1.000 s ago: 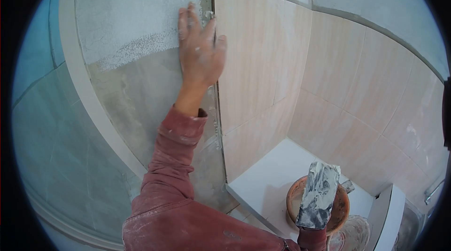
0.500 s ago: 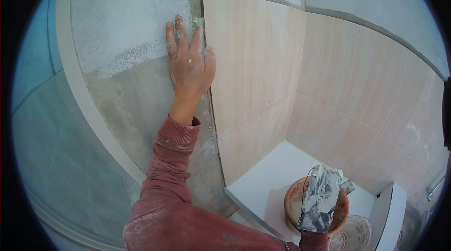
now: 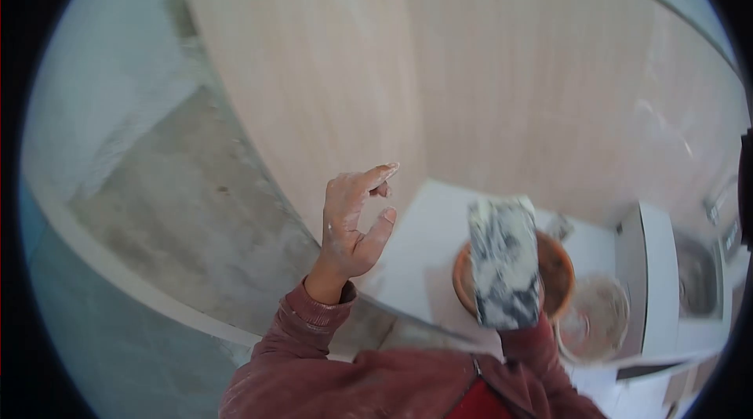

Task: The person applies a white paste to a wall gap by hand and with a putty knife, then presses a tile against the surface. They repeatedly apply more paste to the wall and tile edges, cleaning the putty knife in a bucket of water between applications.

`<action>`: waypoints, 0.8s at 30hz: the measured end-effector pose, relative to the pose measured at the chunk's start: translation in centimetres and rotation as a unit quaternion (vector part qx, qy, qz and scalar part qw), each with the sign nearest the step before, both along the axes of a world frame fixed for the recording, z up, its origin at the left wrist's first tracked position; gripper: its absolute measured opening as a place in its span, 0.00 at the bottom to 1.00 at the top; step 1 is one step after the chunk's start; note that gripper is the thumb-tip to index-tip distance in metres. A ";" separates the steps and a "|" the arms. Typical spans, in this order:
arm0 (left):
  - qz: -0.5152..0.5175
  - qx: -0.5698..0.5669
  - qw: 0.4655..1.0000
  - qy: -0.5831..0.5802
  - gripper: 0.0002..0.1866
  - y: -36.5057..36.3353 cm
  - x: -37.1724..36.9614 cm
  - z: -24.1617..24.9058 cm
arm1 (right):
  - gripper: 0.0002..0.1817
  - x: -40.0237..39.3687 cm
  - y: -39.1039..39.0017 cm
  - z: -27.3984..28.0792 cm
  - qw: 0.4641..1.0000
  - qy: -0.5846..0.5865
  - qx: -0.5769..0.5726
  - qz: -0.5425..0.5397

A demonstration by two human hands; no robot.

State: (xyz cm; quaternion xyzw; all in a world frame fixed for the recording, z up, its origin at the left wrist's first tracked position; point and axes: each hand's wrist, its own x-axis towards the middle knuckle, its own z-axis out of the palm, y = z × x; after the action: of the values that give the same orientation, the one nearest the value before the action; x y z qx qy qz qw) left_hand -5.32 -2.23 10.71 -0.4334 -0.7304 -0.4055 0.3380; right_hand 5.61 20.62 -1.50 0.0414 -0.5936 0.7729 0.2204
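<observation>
Trowel (image 3: 504, 266): left of it, the left hand (image 3: 349, 235) is empty, fingers curled, thumb apart, by the desk's (image 3: 439, 219) left corner. Over the bucket (image 3: 560, 253), near the desk's front edge, it looks light, stiff, paste-slick, best held underneath; right hand hidden, fingers' grip: cannot tell.

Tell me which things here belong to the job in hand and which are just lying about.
Seemingly part of the job:
flat tool, smeared with pale paste
orange bowl, partly hidden behind it
tiled wall, behind the white-flecked left hand

Seemingly just there:
metal sink
tap

Hard to place: crusted round container beside the bowl.
</observation>
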 end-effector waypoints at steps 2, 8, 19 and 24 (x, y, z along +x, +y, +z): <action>-0.063 0.015 0.994 -0.084 0.26 2.3 1.1 -2.7 | 0.21 0.4 0.8 -1.0 0.996 -0.002 -0.051 0.067; -0.117 -0.082 0.987 -0.068 0.29 5.5 0.4 -4.4 | 0.23 -0.1 1.2 -2.7 0.859 0.026 -0.456 0.230; -0.225 -0.078 0.958 -0.162 0.28 6.5 -1.4 -5.3 | 0.20 -0.5 1.2 -3.9 0.861 0.035 -0.470 0.193; -0.204 -0.069 0.966 -0.140 0.30 7.2 -1.1 -6.7 | 0.21 0.0 1.4 -4.7 0.993 0.034 -0.077 0.081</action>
State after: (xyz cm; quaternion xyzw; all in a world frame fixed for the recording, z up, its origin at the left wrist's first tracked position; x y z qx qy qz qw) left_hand -6.44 5.02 4.04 -0.5345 -0.6926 -0.4713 0.1117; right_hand 5.63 22.06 -6.19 0.0988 -0.5187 0.8300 0.1796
